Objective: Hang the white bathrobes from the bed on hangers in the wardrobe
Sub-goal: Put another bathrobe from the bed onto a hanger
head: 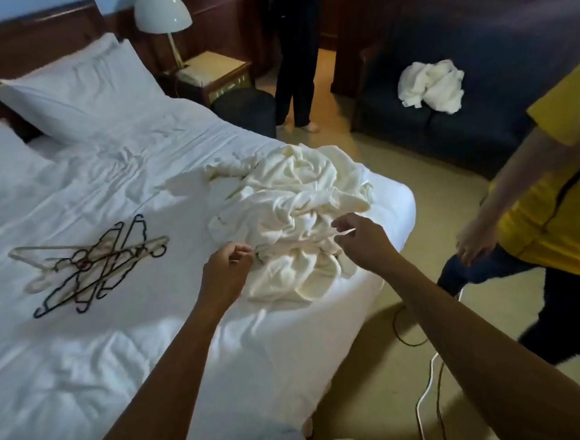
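The left hand is at the near left edge of the bathrobe pile, fingers curled together in a pinch; whether cloth is caught between them cannot be told. The right hand is at the near right side of the pile, thumb and fingers closed on a narrow fold or strip of the white cloth.

The pile lies crumpled at the foot corner of the bed, close to the mattress edge. The fabric looks soft, limp and fairly bulky; expect it to sag, drag and tangle rather than hold shape. No collar or shoulder seam can be identified in the heap. Recommended hold: lift one garment clear, find the collar, then grip both shoulders.

The hangers lie in an interlocked heap on the bed, left of the pile and apart from it. Hooks will likely snag; separate one at a time.
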### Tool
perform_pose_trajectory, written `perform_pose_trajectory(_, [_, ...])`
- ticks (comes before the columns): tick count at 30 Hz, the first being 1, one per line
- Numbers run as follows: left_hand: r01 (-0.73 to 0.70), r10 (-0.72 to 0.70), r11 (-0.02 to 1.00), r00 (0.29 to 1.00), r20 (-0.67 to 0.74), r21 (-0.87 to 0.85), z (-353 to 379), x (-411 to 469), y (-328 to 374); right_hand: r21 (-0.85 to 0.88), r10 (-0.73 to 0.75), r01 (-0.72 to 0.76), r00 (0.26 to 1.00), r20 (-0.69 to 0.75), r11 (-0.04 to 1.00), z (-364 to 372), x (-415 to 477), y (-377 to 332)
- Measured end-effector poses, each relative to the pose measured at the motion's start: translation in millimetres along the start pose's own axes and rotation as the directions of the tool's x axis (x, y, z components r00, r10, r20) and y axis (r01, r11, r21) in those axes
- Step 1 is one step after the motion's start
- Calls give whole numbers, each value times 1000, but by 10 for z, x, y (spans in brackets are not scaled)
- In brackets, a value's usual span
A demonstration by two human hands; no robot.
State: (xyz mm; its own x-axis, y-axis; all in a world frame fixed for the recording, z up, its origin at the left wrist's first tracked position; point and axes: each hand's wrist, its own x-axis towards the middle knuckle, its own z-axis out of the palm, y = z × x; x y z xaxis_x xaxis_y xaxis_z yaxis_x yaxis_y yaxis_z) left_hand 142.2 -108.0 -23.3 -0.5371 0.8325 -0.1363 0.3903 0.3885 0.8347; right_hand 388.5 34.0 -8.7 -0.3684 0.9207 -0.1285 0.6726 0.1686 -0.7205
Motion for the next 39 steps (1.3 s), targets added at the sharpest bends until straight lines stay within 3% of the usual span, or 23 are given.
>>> perform_pose_trajectory(7, [29,-30,999,999,22,42,445,1035,195,-67,83,-80,996,29,994,-7,1129,216])
perform_pose_trajectory(12, [28,-33,972,999,18,233,872,1728,114,-205,109,-84,988,113,975,54,1945,413])
perform_pose_trajectory(15, [56,-56,909,998,-10,413,1160,2050,109,-342,88,-10,973,214,940,126,2392,599])
perform_pose_trajectory(18, [108,-166,831,984,58,545,1408,2275,84,-467,92,77,940,330,881,217,2729,783])
perform_pose_trajectory(21, [108,-180,771,982,51,628,1596,2433,72,-441,60,174,882,467,880,331,3002,987])
perform_pose_trajectory(26, [232,-237,864,971,-45,447,1572,2624,85,-284,-10,173,869,495,943,245,3434,993])
perform_pose_trajectory(29, [303,-288,932,953,-98,200,1417,2603,186,-107,-20,84,871,492,991,34,3613,616])
perform_pose_trajectory(32, [367,-391,919,897,-209,-145,1156,2542,468,119,-174,132,851,495,984,-116,3603,15])
perform_pose_trajectory(36, [195,-395,878,813,-428,-438,614,2386,924,336,-374,246,835,403,909,-137,3442,-713])
perform_pose_trajectory(39, [28,-369,830,776,-511,-557,35,2173,1292,309,-502,400,747,435,863,-180,3250,-1122])
